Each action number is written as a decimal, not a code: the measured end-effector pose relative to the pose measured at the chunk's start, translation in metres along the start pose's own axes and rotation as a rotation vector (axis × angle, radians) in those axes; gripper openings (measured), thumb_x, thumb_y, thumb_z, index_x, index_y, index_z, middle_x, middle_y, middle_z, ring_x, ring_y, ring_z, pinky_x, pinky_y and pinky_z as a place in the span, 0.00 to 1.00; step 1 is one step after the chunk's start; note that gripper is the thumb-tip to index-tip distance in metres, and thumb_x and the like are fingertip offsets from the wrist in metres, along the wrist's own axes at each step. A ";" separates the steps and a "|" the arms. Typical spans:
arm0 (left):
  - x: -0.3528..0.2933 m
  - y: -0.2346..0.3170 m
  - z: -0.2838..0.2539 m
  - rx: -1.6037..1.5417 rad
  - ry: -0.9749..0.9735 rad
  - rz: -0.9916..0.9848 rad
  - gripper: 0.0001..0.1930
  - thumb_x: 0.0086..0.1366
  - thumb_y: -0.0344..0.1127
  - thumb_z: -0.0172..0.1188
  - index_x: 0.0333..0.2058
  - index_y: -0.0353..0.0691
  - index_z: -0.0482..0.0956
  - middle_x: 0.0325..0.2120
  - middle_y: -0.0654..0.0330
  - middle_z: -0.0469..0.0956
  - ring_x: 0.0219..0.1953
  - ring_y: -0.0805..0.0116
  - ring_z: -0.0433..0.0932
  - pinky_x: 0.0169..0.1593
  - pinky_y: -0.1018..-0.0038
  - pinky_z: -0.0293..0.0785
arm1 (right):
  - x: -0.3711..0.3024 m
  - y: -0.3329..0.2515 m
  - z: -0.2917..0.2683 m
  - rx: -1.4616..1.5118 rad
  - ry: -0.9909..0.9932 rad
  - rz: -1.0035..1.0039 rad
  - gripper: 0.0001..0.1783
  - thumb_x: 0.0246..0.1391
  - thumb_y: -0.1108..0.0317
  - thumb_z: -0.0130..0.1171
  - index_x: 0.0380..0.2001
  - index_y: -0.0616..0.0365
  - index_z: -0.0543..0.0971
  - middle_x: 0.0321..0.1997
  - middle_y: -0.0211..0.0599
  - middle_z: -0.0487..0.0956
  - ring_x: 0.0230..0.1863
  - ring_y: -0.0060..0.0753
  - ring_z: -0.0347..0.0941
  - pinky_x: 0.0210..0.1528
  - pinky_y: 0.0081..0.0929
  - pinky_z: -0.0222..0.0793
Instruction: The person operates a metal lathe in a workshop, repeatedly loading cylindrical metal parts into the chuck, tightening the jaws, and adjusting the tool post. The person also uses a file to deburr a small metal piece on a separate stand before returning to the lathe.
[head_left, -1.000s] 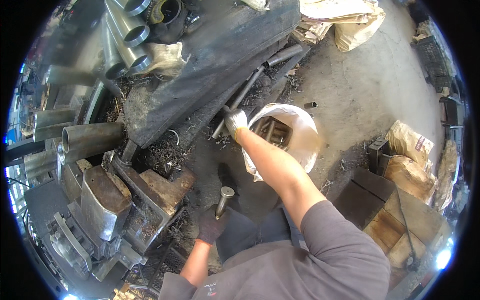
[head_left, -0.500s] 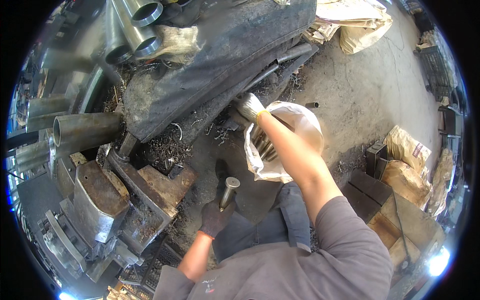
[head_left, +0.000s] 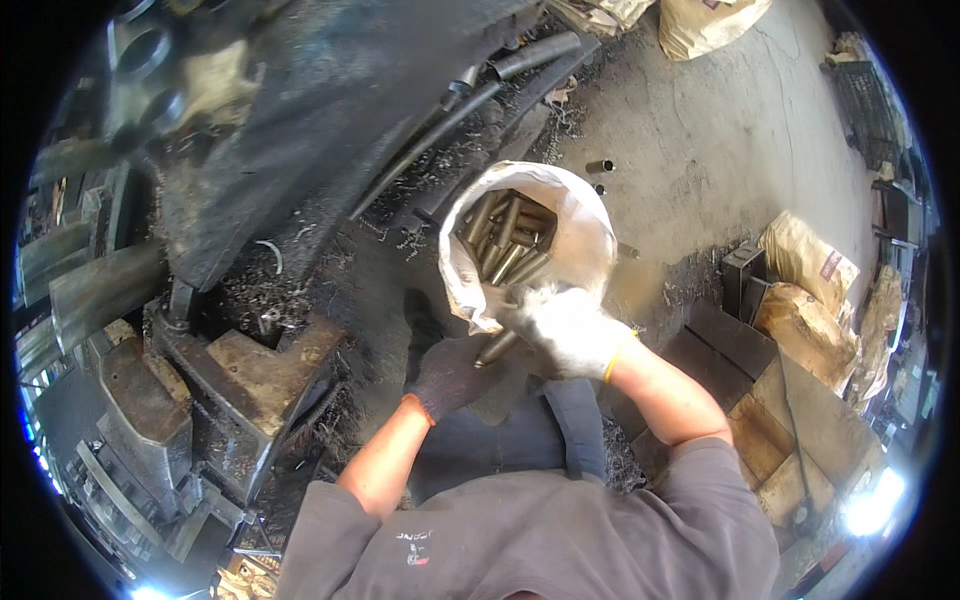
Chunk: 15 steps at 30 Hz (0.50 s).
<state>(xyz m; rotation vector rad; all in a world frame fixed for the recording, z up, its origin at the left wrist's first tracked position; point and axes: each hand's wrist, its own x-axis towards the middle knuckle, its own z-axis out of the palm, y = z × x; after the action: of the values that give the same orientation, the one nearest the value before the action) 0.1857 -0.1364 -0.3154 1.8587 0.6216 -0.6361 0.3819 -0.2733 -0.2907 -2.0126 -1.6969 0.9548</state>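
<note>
Clock read from mid-view, wearer at 6.

- Big dark sheet-covered bulk [head_left: 310, 120] from 10 to 11 o'clock, blurred at its upper end.
- Brown open cardboard boxes [head_left: 770, 440] at 4.
- White round-mouthed sack [head_left: 588, 232] just off centre toward 1, standing on the grey concrete floor [head_left: 690, 150], mouth up.
- Loading as it stands: a heap of dull grey metal cylinders [head_left: 500, 240] already inside the sack; one more outside it, between the hands. Number left: cannot tell.
- Right hand, white-gloved [head_left: 565, 330], at the sack's 6 o'clock edge, back upward, forearm in from 4, elbow bent. Blurred, but appears closed around the upper part of a tilted brownish metal cylinder [head_left: 497, 347].
- Left hand, dark-gloved [head_left: 455, 375], by that cylinder's lower end, which points to 8; forearm in from 7. Fingers partly hidden; grip cannot be told.
- Short dark tube [head_left: 600, 166] on the floor toward 1–2, beyond the sack.
</note>
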 end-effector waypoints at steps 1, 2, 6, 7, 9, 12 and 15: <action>0.007 0.011 0.006 0.012 -0.037 0.047 0.24 0.64 0.55 0.68 0.50 0.44 0.85 0.38 0.49 0.88 0.42 0.47 0.87 0.49 0.57 0.80 | -0.008 0.005 0.006 -0.124 -0.240 0.079 0.23 0.44 0.62 0.74 0.45 0.57 0.84 0.52 0.52 0.83 0.50 0.57 0.83 0.47 0.49 0.80; 0.014 0.022 0.013 0.024 -0.075 0.092 0.23 0.64 0.53 0.69 0.51 0.44 0.85 0.40 0.50 0.88 0.43 0.48 0.87 0.49 0.58 0.81 | -0.019 0.014 0.012 -0.202 -0.187 0.062 0.15 0.46 0.62 0.70 0.38 0.56 0.84 0.38 0.48 0.85 0.42 0.53 0.85 0.40 0.48 0.79; 0.052 0.057 0.033 0.137 -0.265 0.043 0.22 0.65 0.51 0.70 0.51 0.45 0.85 0.43 0.49 0.87 0.45 0.54 0.88 0.50 0.63 0.82 | -0.069 0.070 0.031 -0.056 -0.229 0.154 0.09 0.48 0.62 0.67 0.35 0.47 0.87 0.23 0.40 0.83 0.29 0.47 0.84 0.33 0.43 0.79; 0.062 0.062 0.036 0.126 -0.269 0.016 0.21 0.65 0.51 0.70 0.50 0.44 0.85 0.43 0.48 0.87 0.45 0.55 0.88 0.49 0.63 0.82 | -0.085 0.084 0.033 0.121 -0.224 0.254 0.13 0.48 0.61 0.70 0.39 0.47 0.88 0.29 0.46 0.85 0.31 0.52 0.85 0.38 0.43 0.82; 0.102 0.067 0.038 0.007 0.025 0.142 0.18 0.69 0.48 0.68 0.46 0.40 0.85 0.35 0.55 0.86 0.30 0.63 0.84 0.38 0.66 0.81 | -0.116 0.101 0.041 0.294 -0.110 0.526 0.15 0.49 0.59 0.70 0.41 0.48 0.88 0.29 0.46 0.85 0.31 0.53 0.84 0.39 0.44 0.81; 0.196 0.043 0.032 -0.426 0.033 -0.105 0.15 0.71 0.46 0.64 0.43 0.41 0.86 0.27 0.59 0.85 0.30 0.69 0.83 0.38 0.69 0.80 | -0.161 0.118 0.051 0.558 0.023 0.884 0.16 0.49 0.61 0.70 0.40 0.54 0.86 0.33 0.49 0.86 0.33 0.52 0.85 0.40 0.42 0.80; 0.293 0.006 0.073 0.143 0.106 0.034 0.19 0.69 0.48 0.55 0.41 0.43 0.90 0.41 0.47 0.88 0.45 0.45 0.86 0.53 0.57 0.79 | -0.186 0.125 0.075 0.593 0.181 0.951 0.15 0.49 0.61 0.71 0.40 0.54 0.87 0.33 0.49 0.86 0.34 0.47 0.86 0.41 0.39 0.80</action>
<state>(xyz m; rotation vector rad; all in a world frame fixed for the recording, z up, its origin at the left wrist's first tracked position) 0.3921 -0.1695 -0.5336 2.0426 0.6252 -0.5749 0.4109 -0.4924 -0.3735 -2.3168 -0.2070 1.2756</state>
